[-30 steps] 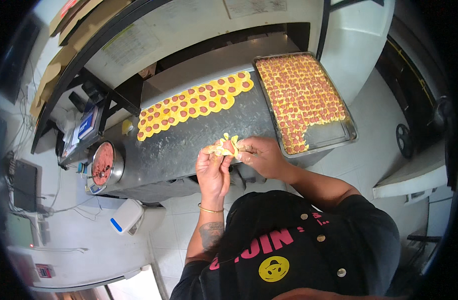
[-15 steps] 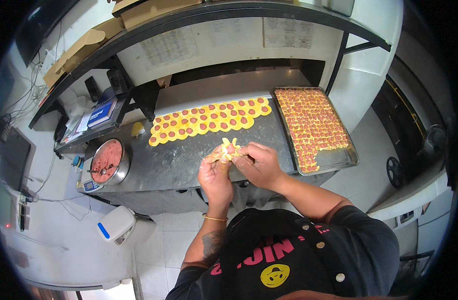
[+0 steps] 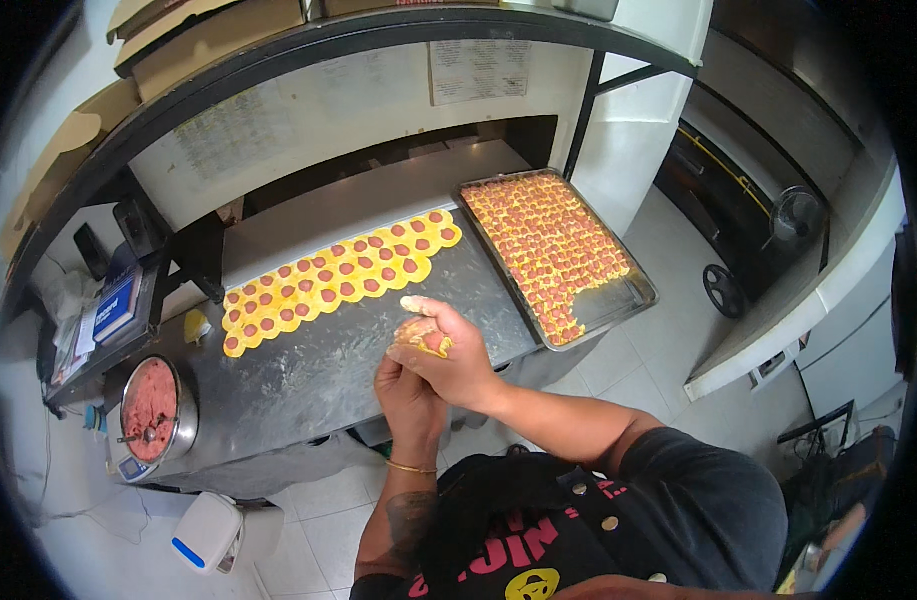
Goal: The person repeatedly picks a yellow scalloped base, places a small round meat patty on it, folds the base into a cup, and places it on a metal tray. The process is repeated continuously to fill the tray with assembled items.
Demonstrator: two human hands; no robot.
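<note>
Close together above the near part of the table, my two hands are closed around a small dumpling (image 3: 435,346) of yellow dough. Most of it is covered by fingers; only a folded edge of dough shows. My right hand (image 3: 458,358) curls over it, its thumb pointing up and dusted with flour. Underneath, my left hand (image 3: 410,398) presses against the right one, its fingers partly hidden. Beyond them lie rows of yellow dough rounds (image 3: 348,268), overlapping, each with a ball of pink filling.
A metal tray (image 3: 633,308) of filled dough pieces stands at the right, its near right corner bare. At the left are a steel bowl (image 3: 186,420) of pink filling with a spoon, and a scale (image 3: 131,467). A black shelf (image 3: 278,52) with cardboard boxes (image 3: 213,50) overhangs the table.
My right hand has turned and closed over the dumpling, whose open dough petals showed before. My left hand stays below. The whole view has swung to the right.
</note>
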